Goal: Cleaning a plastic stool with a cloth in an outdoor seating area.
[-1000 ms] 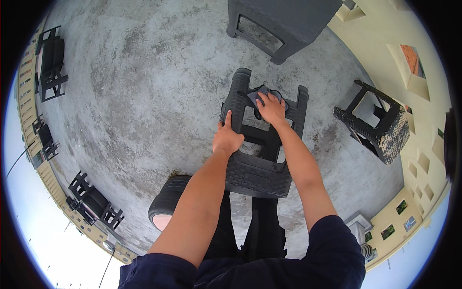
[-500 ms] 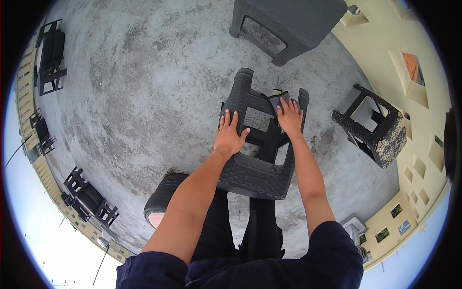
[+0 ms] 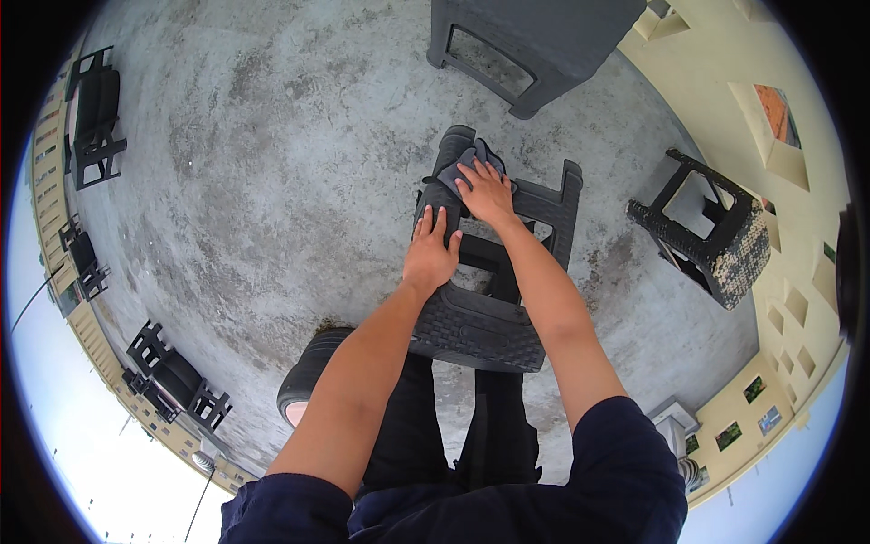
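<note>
A dark grey plastic stool (image 3: 476, 334) with a woven-pattern surface lies tipped in front of my legs, its openings facing up. My left hand (image 3: 430, 261) lies on its left side, fingers stretched out and thumb apart near the inner edge. Under my right hand (image 3: 489, 194) is a crumpled grey cloth (image 3: 450, 179), pressed against the far left leg of the stool. The fingers bend over the cloth and hide part of it. The stool's right leg (image 3: 569, 195) stands free of both hands.
A larger dark grey stool or table (image 3: 553, 45) stands at the far side. To the right, a blotched black stool (image 3: 702, 227) is near a cream wall (image 3: 707, 82). A tyre-like black seat (image 3: 313, 367) sits by my left forearm. Several black furniture pieces (image 3: 98, 104) line the left.
My right hand has moved left with the cloth, from the stool's right part to its far left leg. My left hand stays nearly in place.
</note>
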`<action>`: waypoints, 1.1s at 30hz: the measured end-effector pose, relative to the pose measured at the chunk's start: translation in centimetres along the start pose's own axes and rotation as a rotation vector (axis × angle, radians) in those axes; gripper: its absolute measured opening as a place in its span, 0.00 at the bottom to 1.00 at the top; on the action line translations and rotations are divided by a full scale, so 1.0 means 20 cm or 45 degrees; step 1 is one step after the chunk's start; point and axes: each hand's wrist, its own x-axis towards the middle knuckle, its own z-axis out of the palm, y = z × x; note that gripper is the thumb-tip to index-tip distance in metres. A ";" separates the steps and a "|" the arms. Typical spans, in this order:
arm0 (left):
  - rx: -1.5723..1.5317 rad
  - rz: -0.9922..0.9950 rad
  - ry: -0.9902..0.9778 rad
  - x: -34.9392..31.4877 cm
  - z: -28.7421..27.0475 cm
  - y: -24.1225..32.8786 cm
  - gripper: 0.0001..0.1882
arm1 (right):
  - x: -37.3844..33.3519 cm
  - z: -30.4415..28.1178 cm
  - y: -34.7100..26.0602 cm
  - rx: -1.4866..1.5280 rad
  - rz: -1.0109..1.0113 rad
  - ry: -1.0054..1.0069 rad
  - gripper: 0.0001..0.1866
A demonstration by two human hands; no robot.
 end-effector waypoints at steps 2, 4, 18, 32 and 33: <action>-0.021 -0.004 0.012 0.00 -0.01 -0.01 0.34 | -0.06 -0.03 0.13 -0.002 0.060 -0.005 0.27; -0.047 -0.001 0.025 -0.01 -0.01 -0.01 0.34 | -0.14 -0.08 0.30 -0.006 0.113 0.007 0.26; -0.001 -0.070 -0.033 0.00 -0.01 0.00 0.34 | -0.18 -0.13 0.45 -0.048 0.489 0.052 0.29; 0.065 -0.158 -0.103 -0.02 -0.06 0.05 0.33 | -0.01 0.01 -0.08 -0.032 0.103 0.012 0.27; 0.097 -0.169 -0.125 -0.02 -0.07 0.06 0.33 | -0.02 0.00 -0.03 -0.033 0.101 0.011 0.27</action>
